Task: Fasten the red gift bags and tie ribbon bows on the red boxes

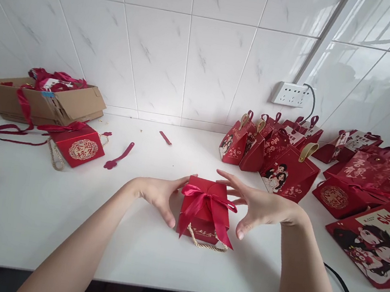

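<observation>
A red gift box [206,209] with a ribbon bow [207,198] on its lid stands on the white table in front of me. Its twisted gold cord handle [204,246] hangs down at the near side. My left hand [162,197] is at the box's left side, thumb and fingers apart; some fingertips pass behind the box, so contact there is hidden. On the right, my right hand [254,205] curves open with fingers spread, a small gap between it and the box. Neither hand is closed round anything.
A cardboard box [68,104] of ribbons and another red gift box [85,148] lie at the left, near loose ribbon straps [119,156]. Several red wedding boxes [290,173] crowd the right side. A black cord [343,288] lies near the front edge.
</observation>
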{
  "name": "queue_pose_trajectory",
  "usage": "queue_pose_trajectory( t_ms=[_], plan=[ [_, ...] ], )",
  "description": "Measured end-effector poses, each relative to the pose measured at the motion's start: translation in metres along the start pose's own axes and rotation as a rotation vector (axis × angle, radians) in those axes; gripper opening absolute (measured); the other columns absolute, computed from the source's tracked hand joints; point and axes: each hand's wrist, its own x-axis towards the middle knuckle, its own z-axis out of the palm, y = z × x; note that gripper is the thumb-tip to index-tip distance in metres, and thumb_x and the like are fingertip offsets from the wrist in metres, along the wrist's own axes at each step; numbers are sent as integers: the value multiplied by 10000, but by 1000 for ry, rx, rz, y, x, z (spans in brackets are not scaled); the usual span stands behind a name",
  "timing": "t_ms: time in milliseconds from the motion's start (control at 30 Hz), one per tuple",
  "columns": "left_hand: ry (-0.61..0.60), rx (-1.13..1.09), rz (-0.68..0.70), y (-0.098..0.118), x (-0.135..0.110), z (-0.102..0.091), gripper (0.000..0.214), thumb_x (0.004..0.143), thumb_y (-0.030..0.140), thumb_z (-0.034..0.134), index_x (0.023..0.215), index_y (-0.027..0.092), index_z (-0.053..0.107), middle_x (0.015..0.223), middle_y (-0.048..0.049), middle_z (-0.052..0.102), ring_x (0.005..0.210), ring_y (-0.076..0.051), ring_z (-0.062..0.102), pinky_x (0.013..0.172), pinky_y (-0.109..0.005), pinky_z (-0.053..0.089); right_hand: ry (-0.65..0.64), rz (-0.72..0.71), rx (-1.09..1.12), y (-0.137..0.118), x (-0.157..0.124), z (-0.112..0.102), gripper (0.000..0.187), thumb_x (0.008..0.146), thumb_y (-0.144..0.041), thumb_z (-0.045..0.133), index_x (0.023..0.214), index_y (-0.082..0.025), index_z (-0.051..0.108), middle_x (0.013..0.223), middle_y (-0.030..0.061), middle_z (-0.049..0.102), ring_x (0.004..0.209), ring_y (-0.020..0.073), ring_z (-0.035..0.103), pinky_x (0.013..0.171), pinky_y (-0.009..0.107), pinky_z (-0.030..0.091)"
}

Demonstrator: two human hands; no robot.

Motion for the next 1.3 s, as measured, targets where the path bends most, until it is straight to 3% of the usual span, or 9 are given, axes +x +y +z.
queue_pose_trajectory(
  t_ms=[267,433,533,633,800,933,1100,1200,1300],
  plan=[
    [200,51,88,7,10,16,940,515,158,753,1303,233,246,1295,-115,468,1230,-300,437,965,-427,419,50,-26,-7,-1,2,2,1226,555,-262,814,1457,-253,-17,1313,140,475,1290,298,393,1036,442,375],
    [494,154,294,0,14,15,957,541,213,779,1310,254,210,1367,-139,374,1281,-309,375,1011,-464,381,218,-306,-17,1,5,2,1093,659,-161,683,1459,-275,-53,1483,112,230,1394,246,195,1085,411,308],
    [623,210,397,-1,18,16,929,579,244,772,1318,277,211,1391,-117,348,1271,-285,396,1036,-464,374,285,-358,-113,0,6,4,1080,652,-97,647,1462,-288,-42,1515,90,155,1390,238,209,1110,413,258],
    [703,237,475,1,21,18,901,614,234,746,1339,292,212,1406,-102,334,1248,-266,424,1036,-452,393,299,-386,-161,-2,6,6,1102,656,-71,621,1455,-290,-106,1485,89,245,1356,224,293,1116,420,250],
    [739,251,451,-3,20,19,949,648,223,710,1402,316,141,1474,-89,257,1279,-288,401,1037,-453,403,362,-408,-177,-1,12,5,1089,633,-72,643,1453,-346,-19,1498,60,215,1324,235,345,1093,445,297],
    [775,256,338,-25,23,13,1019,700,323,679,1428,365,-33,1547,-45,43,1396,-299,181,1094,-467,322,463,-417,-122,-2,10,10,1018,607,-125,694,1432,-304,125,1459,88,293,1327,258,336,1037,437,377],
    [822,362,156,-57,34,6,730,821,377,495,1429,292,100,1533,-78,129,1381,-269,241,1074,-463,340,756,-333,-80,-1,-47,45,1022,594,-147,702,1429,-272,126,1418,98,358,1306,272,369,1008,404,419],
    [891,581,75,-73,42,-3,439,831,375,430,1248,239,445,1470,-75,301,1370,-273,259,1089,-489,289,929,-158,-45,1,-112,82,1063,556,-138,718,1433,-259,130,1424,108,368,1256,290,437,1028,409,404],
    [850,741,44,-89,49,-19,339,805,379,428,1081,247,574,1368,-35,469,1356,-276,286,1052,-483,347,958,49,128,-3,-185,127,1036,564,-212,750,1418,-266,164,1335,109,494,1189,313,516,954,397,479]
  ],
)
